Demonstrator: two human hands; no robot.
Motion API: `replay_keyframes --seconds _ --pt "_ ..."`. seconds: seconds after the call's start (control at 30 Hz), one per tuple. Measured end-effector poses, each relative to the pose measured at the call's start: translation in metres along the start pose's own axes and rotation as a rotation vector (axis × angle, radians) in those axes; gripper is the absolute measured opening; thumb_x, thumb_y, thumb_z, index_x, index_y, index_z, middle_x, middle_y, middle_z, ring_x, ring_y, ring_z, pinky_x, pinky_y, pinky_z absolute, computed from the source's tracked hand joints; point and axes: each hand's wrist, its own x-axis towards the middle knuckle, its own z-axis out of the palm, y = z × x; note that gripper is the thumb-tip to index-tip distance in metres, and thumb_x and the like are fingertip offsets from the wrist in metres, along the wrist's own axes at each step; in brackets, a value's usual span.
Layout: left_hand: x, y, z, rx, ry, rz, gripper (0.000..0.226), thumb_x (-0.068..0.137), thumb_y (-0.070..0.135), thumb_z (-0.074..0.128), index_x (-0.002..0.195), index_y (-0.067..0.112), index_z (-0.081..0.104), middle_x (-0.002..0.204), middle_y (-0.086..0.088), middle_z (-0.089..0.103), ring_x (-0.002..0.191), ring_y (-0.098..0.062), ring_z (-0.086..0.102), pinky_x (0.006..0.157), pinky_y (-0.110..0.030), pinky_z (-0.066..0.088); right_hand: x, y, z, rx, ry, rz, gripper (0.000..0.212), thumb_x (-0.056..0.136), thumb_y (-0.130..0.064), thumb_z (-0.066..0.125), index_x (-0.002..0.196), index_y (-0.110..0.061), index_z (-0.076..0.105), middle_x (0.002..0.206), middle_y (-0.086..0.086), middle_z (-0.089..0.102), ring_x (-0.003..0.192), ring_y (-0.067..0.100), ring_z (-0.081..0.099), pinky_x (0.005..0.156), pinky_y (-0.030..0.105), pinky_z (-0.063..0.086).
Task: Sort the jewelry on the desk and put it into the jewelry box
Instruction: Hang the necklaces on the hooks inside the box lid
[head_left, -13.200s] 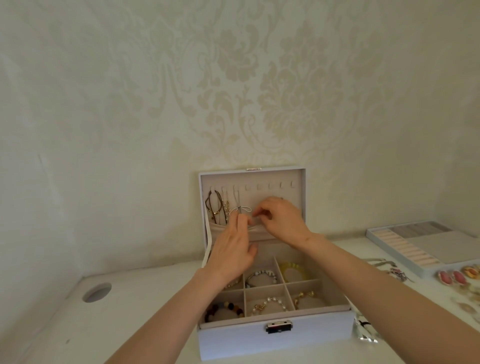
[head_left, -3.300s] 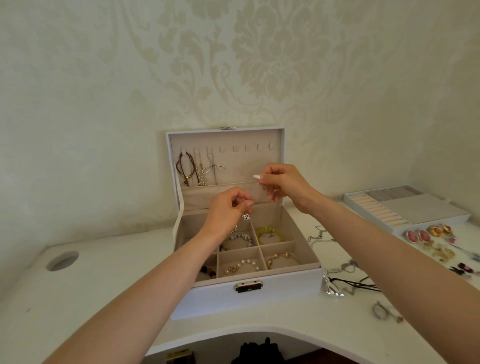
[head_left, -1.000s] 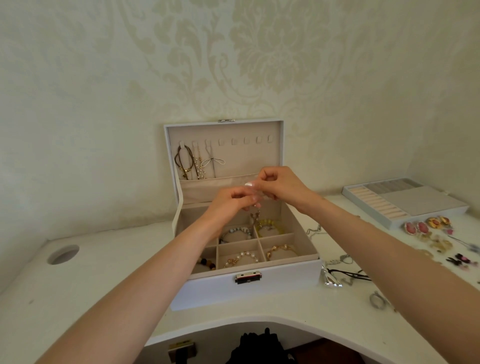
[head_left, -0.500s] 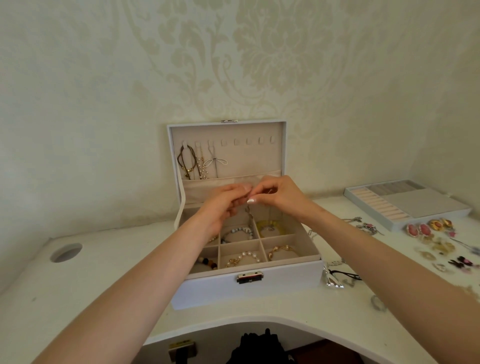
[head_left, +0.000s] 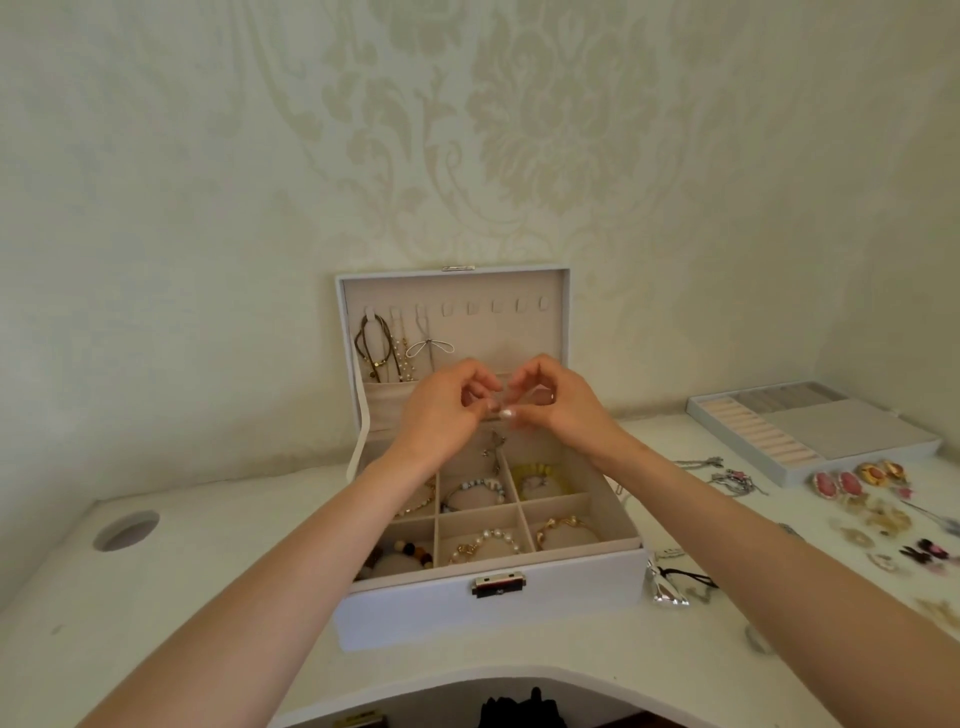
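A white jewelry box (head_left: 415, 608) stands open on the desk, its lid upright against the wall. Three necklaces (head_left: 395, 345) hang from hooks at the left of the lid. Bracelets (head_left: 480, 543) lie in several compartments. Above the box, my left hand (head_left: 447, 410) and my right hand (head_left: 558, 402) meet fingertip to fingertip, both pinching a thin necklace chain. Its small pendant (head_left: 493, 448) dangles below them over the back compartments.
Right of the box lie loose necklaces (head_left: 727, 475), a silver pendant on a black cord (head_left: 667, 590), pink and gold earrings (head_left: 852, 480) and other small pieces. A ring tray (head_left: 810, 434) sits at the back right. A round cable hole (head_left: 126, 530) is at the left.
Over the last second both hands stayed together on the chain and rose slightly in front of the lid's pocket; the pendant still hangs beneath them.
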Motion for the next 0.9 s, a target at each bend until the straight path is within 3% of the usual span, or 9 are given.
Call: replay_keyframes --seconds 0.1,0.23,0.4,0.5,0.63,0.8,0.9 --pt "0.002 0.001 -0.007 -0.005 0.011 0.029 0.02 0.082 0.006 0.066 0.086 0.025 0.061 0.082 0.007 0.065 0.08 -0.012 0.061 0.071 -0.022 0.046 0.006 -0.007 0.003 0.001 -0.02 0.049 0.032 0.079 -0.01 0.073 0.107 -0.016 0.059 0.093 0.001 0.07 0.061 0.008 0.064 0.053 0.021 0.048" --pt "0.003 -0.001 -0.016 -0.073 0.04 0.001 0.016 0.083 0.007 0.066 0.086 0.021 0.061 0.078 0.008 0.063 0.075 -0.006 0.058 0.064 -0.004 0.04 0.015 -0.015 0.01 0.025 -0.061 0.078 0.024 0.078 -0.012 0.075 0.101 -0.014 0.067 0.081 0.0 0.069 0.054 -0.001 0.058 0.054 0.015 0.045" --pt "0.004 -0.005 -0.027 -0.194 0.102 -0.055 0.015 0.08 0.005 0.069 0.082 0.017 0.06 0.075 0.007 0.065 0.073 0.0 0.06 0.064 -0.002 0.039 0.026 -0.021 0.02 0.032 -0.092 0.09 0.028 0.076 -0.005 0.076 0.103 -0.005 0.069 0.083 0.004 0.069 0.066 0.006 0.062 0.062 0.015 0.05" --pt "0.008 -0.007 -0.034 -0.222 0.134 -0.098 0.016 0.078 0.006 0.071 0.08 0.018 0.06 0.072 0.006 0.066 0.07 -0.001 0.061 0.065 -0.004 0.041 0.03 -0.024 0.026 0.077 -0.052 0.077 0.023 0.074 0.0 0.075 0.097 0.001 0.07 0.076 0.005 0.069 0.064 0.005 0.065 0.061 0.013 0.05" --pt "0.017 -0.008 -0.043 -0.038 0.195 -0.083 0.017 0.076 0.011 0.074 0.076 0.021 0.059 0.074 0.003 0.067 0.072 -0.008 0.062 0.068 -0.019 0.044 0.04 -0.03 0.03 0.096 0.077 0.027 0.008 0.074 -0.001 0.075 0.082 -0.001 0.072 0.059 -0.006 0.066 0.053 -0.002 0.061 0.055 0.009 0.045" --pt "0.024 -0.009 -0.046 0.059 0.234 -0.055 0.013 0.078 0.012 0.073 0.082 0.018 0.062 0.073 0.008 0.064 0.075 -0.009 0.062 0.07 -0.023 0.046 0.05 -0.038 0.032 -0.16 0.092 -0.035 0.012 0.078 -0.008 0.075 0.09 -0.005 0.074 0.08 0.005 0.07 0.071 0.008 0.063 0.064 0.007 0.048" --pt "0.028 -0.006 -0.044 0.103 0.324 -0.049 0.011 0.078 0.014 0.072 0.084 0.016 0.063 0.073 0.01 0.061 0.07 -0.008 0.058 0.068 -0.023 0.044 0.054 -0.041 0.034 -0.241 0.137 -0.083 0.01 0.08 -0.01 0.073 0.088 -0.005 0.075 0.079 0.003 0.07 0.066 0.002 0.058 0.061 0.004 0.044"
